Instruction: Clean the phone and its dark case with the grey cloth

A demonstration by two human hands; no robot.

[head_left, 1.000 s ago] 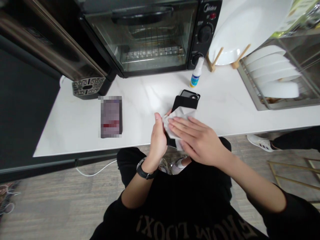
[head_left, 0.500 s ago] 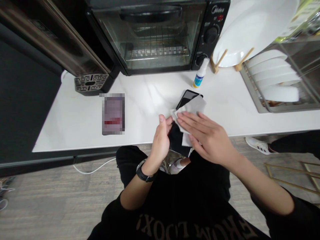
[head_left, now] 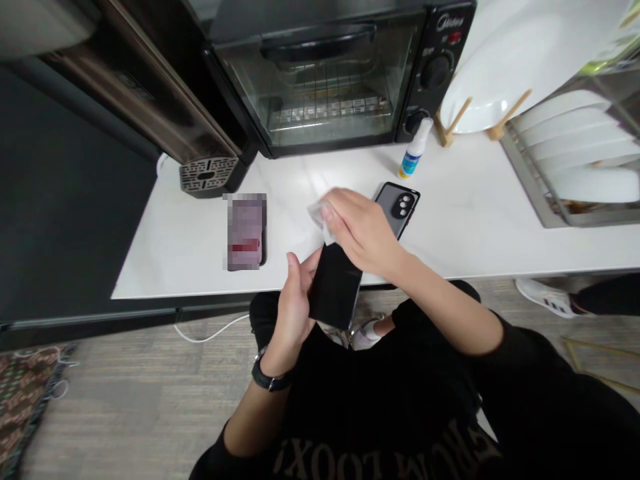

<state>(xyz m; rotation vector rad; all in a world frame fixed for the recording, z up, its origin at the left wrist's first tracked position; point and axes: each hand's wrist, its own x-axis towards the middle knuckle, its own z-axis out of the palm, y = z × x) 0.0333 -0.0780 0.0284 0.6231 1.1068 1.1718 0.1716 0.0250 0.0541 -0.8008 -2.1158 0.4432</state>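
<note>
A black phone (head_left: 335,287) lies tilted in my left hand (head_left: 293,303), which grips its left side with the thumb raised. My right hand (head_left: 363,230) is closed around a crumpled light grey cloth (head_left: 321,220) at the phone's upper end. Behind my right hand, a phone case (head_left: 393,200) with a black rim and camera cutouts rests on the white counter (head_left: 175,267). A small white spray bottle (head_left: 415,150) with a blue label stands behind the case. Further left lies another phone (head_left: 246,233), its face pixelated.
A black toaster oven (head_left: 325,87) stands at the back, beside a coffee machine's drip tray (head_left: 207,175). On the right are a large white plate (head_left: 480,100) on wooden pegs and a rack of white dishes (head_left: 575,143). A person's shoe (head_left: 545,297) shows below the counter.
My right hand has moved left and up, bunching the cloth that was spread flat. The phone and my left hand have shifted left and down, and the phone case is now more exposed. The view has shifted.
</note>
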